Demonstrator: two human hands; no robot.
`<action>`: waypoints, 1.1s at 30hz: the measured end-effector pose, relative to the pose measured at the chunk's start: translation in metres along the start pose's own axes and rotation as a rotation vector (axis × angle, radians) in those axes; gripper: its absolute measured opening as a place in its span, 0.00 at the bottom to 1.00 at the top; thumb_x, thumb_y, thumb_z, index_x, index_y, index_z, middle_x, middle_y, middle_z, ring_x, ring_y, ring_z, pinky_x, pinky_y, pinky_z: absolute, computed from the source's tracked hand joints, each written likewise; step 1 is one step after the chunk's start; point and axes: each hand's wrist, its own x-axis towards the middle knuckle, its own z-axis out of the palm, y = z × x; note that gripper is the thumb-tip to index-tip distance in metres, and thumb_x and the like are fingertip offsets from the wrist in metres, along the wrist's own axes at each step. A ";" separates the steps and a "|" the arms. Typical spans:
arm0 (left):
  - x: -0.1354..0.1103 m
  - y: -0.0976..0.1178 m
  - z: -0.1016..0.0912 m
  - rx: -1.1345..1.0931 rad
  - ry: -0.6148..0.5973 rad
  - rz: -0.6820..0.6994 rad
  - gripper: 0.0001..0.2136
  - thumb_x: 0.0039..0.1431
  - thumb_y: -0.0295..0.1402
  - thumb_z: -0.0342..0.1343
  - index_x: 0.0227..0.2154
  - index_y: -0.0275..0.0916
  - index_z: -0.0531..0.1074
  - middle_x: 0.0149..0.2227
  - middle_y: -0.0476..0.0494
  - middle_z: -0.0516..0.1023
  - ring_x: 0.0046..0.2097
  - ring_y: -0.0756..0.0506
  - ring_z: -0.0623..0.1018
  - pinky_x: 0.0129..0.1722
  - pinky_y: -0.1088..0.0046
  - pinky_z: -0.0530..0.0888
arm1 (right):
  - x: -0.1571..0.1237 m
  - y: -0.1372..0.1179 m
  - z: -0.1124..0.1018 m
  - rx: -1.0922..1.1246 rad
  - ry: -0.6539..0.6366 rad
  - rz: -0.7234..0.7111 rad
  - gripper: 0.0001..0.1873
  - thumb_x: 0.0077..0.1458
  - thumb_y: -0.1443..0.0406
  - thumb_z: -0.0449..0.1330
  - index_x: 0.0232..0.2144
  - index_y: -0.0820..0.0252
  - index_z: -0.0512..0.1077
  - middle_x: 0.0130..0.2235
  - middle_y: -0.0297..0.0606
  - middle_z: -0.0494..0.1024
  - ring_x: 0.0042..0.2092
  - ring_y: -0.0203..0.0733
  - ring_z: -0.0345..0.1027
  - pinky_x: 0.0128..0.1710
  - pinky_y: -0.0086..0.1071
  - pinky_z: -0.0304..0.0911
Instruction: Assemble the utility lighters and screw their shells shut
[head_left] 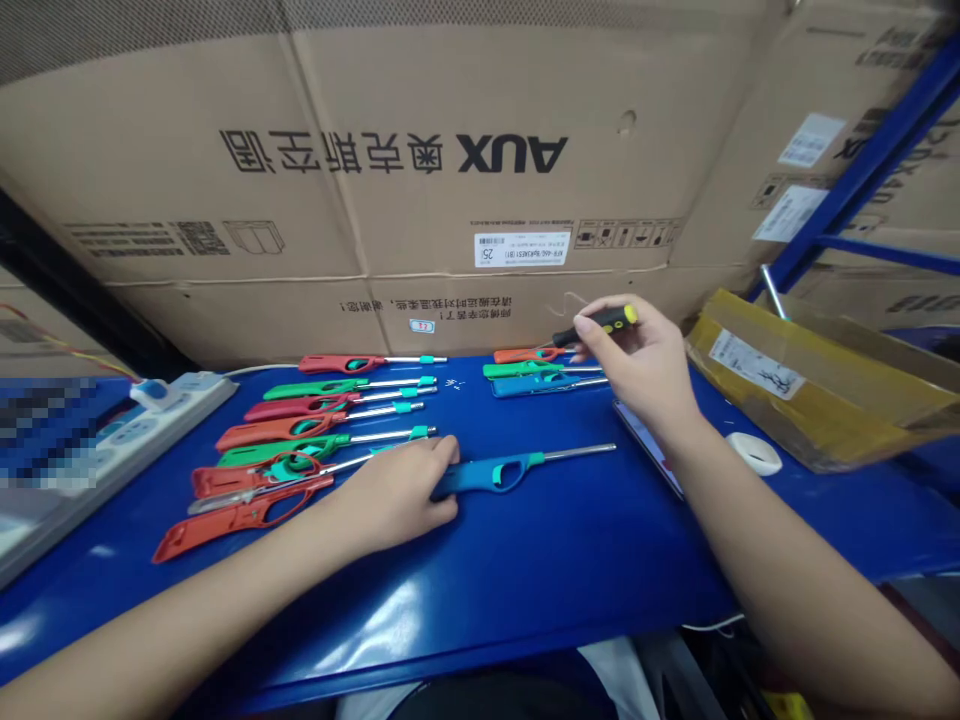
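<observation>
My left hand (401, 492) is closed around the handle of a blue gas lighter (517, 472), whose metal nozzle points right, low over the table. In my right hand (651, 358) is a screwdriver (624, 319) with a black and yellow handle, its tip toward the left. Left of my left hand lies a column of red, orange and green lighters (281, 428). At its near end, a red lighter is split into shell halves (244, 522) with its inner parts exposed. Beyond, below the screwdriver, are an orange lighter (523, 354), a green lighter (525, 370) and another blue lighter (536, 383).
A white power strip (161, 425) runs along the left edge. A phone (645, 445) lies partly behind my right forearm, beside a white oval object (754, 453). A yellow-taped box (832, 390) stands at right. Large cardboard (420, 70) walls the back of the blue table (525, 590).
</observation>
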 end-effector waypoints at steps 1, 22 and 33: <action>0.000 -0.002 -0.001 -0.006 -0.022 -0.006 0.13 0.56 0.32 0.56 0.45 0.39 0.69 0.42 0.41 0.80 0.42 0.38 0.81 0.40 0.64 0.76 | 0.005 0.012 -0.004 -0.052 -0.015 -0.002 0.12 0.60 0.54 0.63 0.40 0.55 0.74 0.39 0.35 0.80 0.34 0.38 0.77 0.38 0.35 0.75; 0.028 -0.030 -0.020 0.022 0.205 -0.395 0.14 0.60 0.42 0.46 0.42 0.41 0.69 0.40 0.39 0.82 0.41 0.35 0.81 0.32 0.67 0.67 | 0.010 0.078 -0.017 -0.459 -0.456 0.160 0.11 0.60 0.65 0.63 0.46 0.58 0.78 0.44 0.40 0.82 0.44 0.44 0.75 0.48 0.40 0.69; 0.070 -0.034 -0.033 0.052 0.252 -0.326 0.18 0.66 0.48 0.48 0.45 0.39 0.70 0.40 0.39 0.82 0.43 0.35 0.81 0.34 0.66 0.71 | 0.017 0.059 -0.040 -0.383 -0.141 0.196 0.14 0.60 0.55 0.58 0.38 0.58 0.76 0.31 0.38 0.81 0.31 0.43 0.74 0.33 0.35 0.65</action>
